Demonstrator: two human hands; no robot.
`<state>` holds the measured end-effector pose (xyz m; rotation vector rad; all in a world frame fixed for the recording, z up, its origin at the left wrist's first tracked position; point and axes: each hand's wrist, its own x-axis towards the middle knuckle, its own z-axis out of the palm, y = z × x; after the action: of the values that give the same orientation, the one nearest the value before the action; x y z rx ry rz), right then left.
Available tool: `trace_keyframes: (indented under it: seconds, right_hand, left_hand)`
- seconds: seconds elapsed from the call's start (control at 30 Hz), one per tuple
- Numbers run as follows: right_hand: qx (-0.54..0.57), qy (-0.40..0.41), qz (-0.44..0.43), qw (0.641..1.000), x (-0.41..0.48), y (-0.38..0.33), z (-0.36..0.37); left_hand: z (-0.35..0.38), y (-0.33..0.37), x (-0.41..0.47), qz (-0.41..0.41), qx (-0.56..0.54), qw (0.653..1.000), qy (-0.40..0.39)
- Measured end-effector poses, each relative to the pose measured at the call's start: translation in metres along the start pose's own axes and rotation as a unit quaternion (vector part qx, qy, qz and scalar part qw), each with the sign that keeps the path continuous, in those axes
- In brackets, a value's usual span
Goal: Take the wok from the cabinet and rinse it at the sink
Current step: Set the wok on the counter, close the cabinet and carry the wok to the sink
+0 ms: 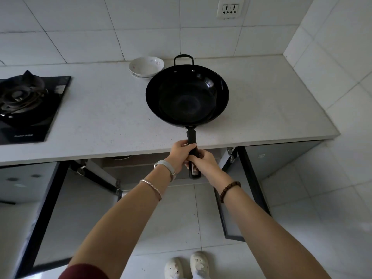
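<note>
Wok [187,95] sits over the table [100,117], just beyond the hands. The left hand [182,152] and right hand [203,162] both grip its long handle [191,135]. A white bowl [146,66] lies farther off, beside the rim.

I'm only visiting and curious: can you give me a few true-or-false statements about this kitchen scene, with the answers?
1. The left hand and the right hand both grip the long handle of the wok. True.
2. The wok holds food. False: it looks empty.
3. A white bowl sits on the counter behind the wok. True.
4. The cabinet doors under the counter are closed. False: they stand open.
5. The gas stove is to the right of the wok. False: it is on the left.
</note>
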<state>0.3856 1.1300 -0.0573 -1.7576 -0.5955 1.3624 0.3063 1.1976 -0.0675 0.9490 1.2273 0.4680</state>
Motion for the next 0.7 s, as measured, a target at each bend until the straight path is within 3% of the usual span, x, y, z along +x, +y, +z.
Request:
trace_keyframes:
  seconds: [0.2, 0.33, 0.5, 0.6, 0.7]
  right_hand:
    - [0.031, 0.057, -0.007, 0.998, -0.016, 0.027, -0.048]
    - [0.010, 0.136, 0.019, 0.991, -0.034, 0.057, -0.100]
    - [-0.066, 0.229, 0.068, 0.969, -0.060, 0.110, -0.158]
    - [-0.075, 0.244, 0.113, 0.960, -0.068, 0.139, -0.180]
    - [-0.070, 0.254, 0.155, 0.952, -0.074, 0.154, -0.191]
  left_hand:
    - [-0.015, -0.023, -0.017, 0.030, -0.055, 0.993, 0.097]
    - [-0.040, -0.065, -0.048, 0.103, 0.099, 0.978, 0.150]
    - [-0.066, -0.125, -0.084, 0.218, 0.377, 0.884, 0.168]
    - [-0.071, -0.149, -0.096, 0.259, 0.465, 0.831, 0.159]
    - [-0.068, -0.159, -0.102, 0.282, 0.506, 0.801, 0.152]
